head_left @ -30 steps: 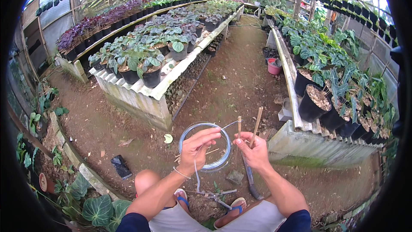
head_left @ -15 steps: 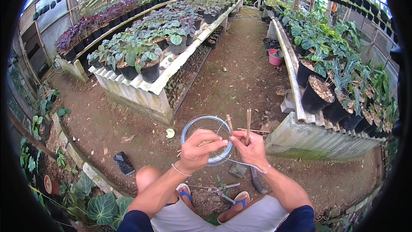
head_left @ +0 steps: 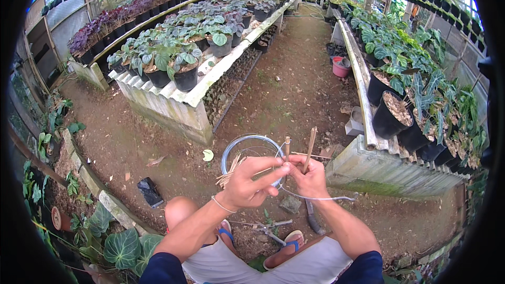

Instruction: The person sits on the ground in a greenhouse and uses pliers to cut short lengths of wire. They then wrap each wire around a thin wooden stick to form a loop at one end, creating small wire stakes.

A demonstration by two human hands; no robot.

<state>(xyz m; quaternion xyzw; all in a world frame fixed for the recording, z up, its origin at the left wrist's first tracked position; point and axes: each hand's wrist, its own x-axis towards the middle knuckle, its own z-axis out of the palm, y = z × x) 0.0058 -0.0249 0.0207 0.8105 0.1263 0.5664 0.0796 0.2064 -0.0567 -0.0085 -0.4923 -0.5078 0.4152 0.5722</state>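
Two long plant benches [head_left: 173, 94] of corrugated sheet, laden with potted foliage plants [head_left: 185, 68] in black pots, are seen flanking a bare earth path [head_left: 284, 84] in a greenhouse; a larger black pot [head_left: 392, 114] filled with bark chips is set on the right-hand bench. Lower down, above the knees and blue sandals [head_left: 227, 234], a coil of grey wire [head_left: 251, 153] is held up in front of the person, with a loose bundle of thin bamboo sticks [head_left: 231, 171] lying just behind it. Two sticks [head_left: 309, 150] are gripped upright in the right hand [head_left: 311, 180], which is closed round them, while the left hand [head_left: 251, 185] is pinched shut on the wire end where it meets the sticks. A free length of wire [head_left: 321, 198] trails off to the right (no finished binding can be made out). The tying is judged barely begun: the sticks are paired and the wire is brought to them, but wraps are still to be made. Pruning shears [head_left: 271, 227] lie untouched on the ground.
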